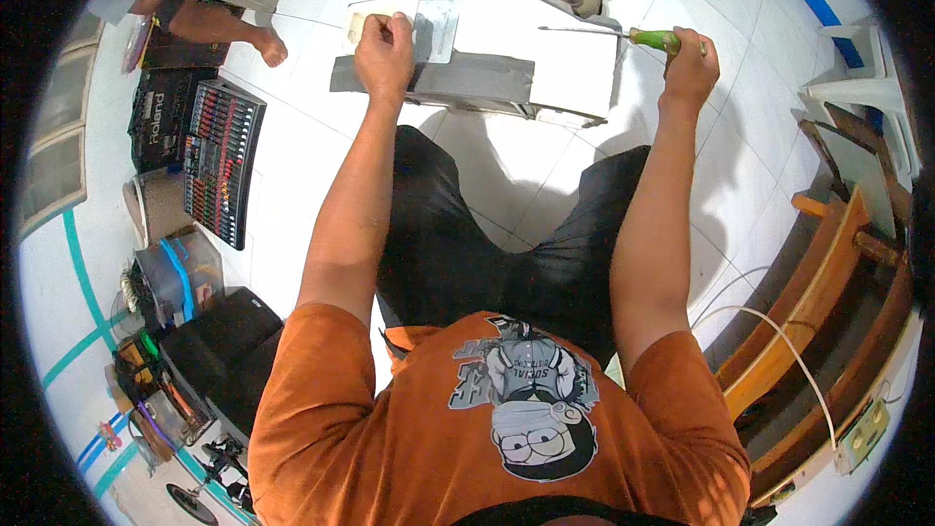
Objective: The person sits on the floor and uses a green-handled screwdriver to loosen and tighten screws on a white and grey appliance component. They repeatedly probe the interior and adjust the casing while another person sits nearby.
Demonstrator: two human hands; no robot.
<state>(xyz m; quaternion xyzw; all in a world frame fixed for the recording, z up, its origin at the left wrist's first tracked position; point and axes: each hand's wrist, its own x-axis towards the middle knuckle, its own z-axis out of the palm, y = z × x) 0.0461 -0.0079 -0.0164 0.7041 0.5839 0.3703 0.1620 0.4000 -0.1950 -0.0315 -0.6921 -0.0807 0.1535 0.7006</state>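
Right grip (691, 66) is wrapped round a slim metal-shafted screwdriver with a green handle (647, 37), held sideways over the right part of the white boxy casing (573, 63), just beyond the black-trousered knees (426, 161). Left grip (385, 58) is curled over the casing's left end; can't tell if it's pinching anything. Honestly, I'd steady the casing with that one, tip the shaft upright, and press before twisting.

white tile flr (312, 93), white box (575, 68) on it, dk gray strip (487, 81) & translucent strip (440, 27) on box top, mixer (224, 161) on flr at l
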